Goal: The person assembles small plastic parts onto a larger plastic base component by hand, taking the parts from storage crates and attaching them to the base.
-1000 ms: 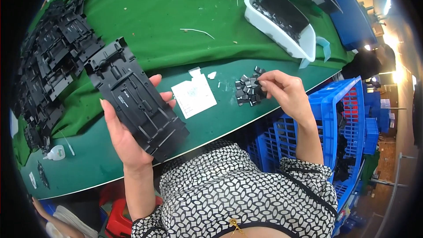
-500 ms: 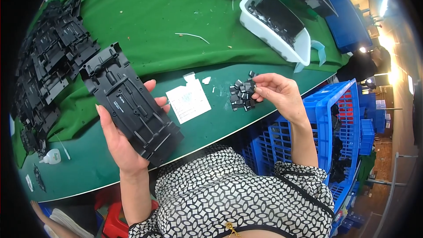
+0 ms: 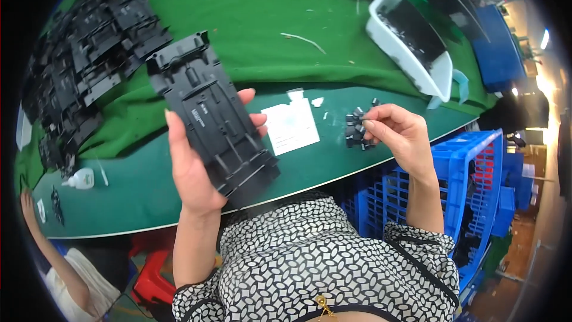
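The panel (image 3: 211, 116), long and black, is held up in front of the counter's (image 3: 322, 170) near edge, its ribbed face toward the head and its far end tipped to the left. Work on it looks under way rather than finished: no loose piece can be made out on its face, though fine detail is too small to judge. The left hand (image 3: 199, 182) cradles it from below, clamped on it with the thumb along one long edge and fingertips showing past the other. Just right of it lies a paper (image 3: 292, 128), then a small pile of black blocks (image 3: 355, 135), loose on the counter. Over these the right hand (image 3: 406, 138) reaches in, wrist bent, forearm rising from the lower right, thumb and forefinger close together at the pile; whether they grip a block cannot be told. The two hands are well apart. Farther out, many similar panels (image 3: 92, 48) are heaped on the left, partly on the green cloth (image 3: 250, 6), and a white bin (image 3: 442, 83) at upper right holds dark pieces.
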`<act>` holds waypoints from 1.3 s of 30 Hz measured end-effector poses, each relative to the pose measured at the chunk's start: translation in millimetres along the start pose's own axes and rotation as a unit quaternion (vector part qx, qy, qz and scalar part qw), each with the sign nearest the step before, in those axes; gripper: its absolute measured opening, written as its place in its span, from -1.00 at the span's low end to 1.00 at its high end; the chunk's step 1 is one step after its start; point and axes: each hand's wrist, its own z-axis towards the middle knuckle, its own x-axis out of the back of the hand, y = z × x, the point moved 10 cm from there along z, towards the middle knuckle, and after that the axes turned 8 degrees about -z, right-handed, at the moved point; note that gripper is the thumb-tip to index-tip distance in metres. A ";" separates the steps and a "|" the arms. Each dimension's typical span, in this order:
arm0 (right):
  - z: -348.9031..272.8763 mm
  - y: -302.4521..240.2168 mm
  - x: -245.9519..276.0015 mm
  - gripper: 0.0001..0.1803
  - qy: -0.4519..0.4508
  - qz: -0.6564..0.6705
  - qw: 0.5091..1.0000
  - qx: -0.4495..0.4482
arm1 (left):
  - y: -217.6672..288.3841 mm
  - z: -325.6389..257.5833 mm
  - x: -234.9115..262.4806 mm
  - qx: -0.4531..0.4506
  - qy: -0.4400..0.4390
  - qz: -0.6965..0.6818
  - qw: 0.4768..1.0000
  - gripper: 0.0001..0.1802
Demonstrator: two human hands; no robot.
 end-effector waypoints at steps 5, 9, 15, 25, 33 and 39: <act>4.6 -73.6 -49.1 -0.88 0.011 -0.303 0.903 0.304 | 5.4 -2.0 2.3 -0.008 0.003 0.003 1.000 -0.14; 6.9 -83.1 -82.3 -0.86 0.002 -0.386 0.836 0.390 | 9.7 -2.2 4.0 -0.020 -0.034 -0.021 0.999 -0.11; 10.2 -82.4 -107.2 -0.85 -0.024 -0.437 0.789 0.431 | 13.9 -2.1 -2.5 -0.049 -0.033 -0.001 0.998 -0.17; 10.0 -85.5 -107.2 -0.88 -0.039 -0.427 0.797 0.426 | 16.6 -2.2 0.1 -0.063 -0.013 0.002 0.998 -0.14; 35.6 -27.3 -88.7 -0.93 -0.153 0.119 0.978 -0.072 | 13.6 -3.4 -5.2 -0.043 -0.048 -0.025 0.998 -0.14; 29.8 -17.4 -96.2 -0.89 -0.196 0.243 0.941 -0.127 | 15.8 -5.1 -0.6 -0.053 -0.020 -0.031 0.998 -0.12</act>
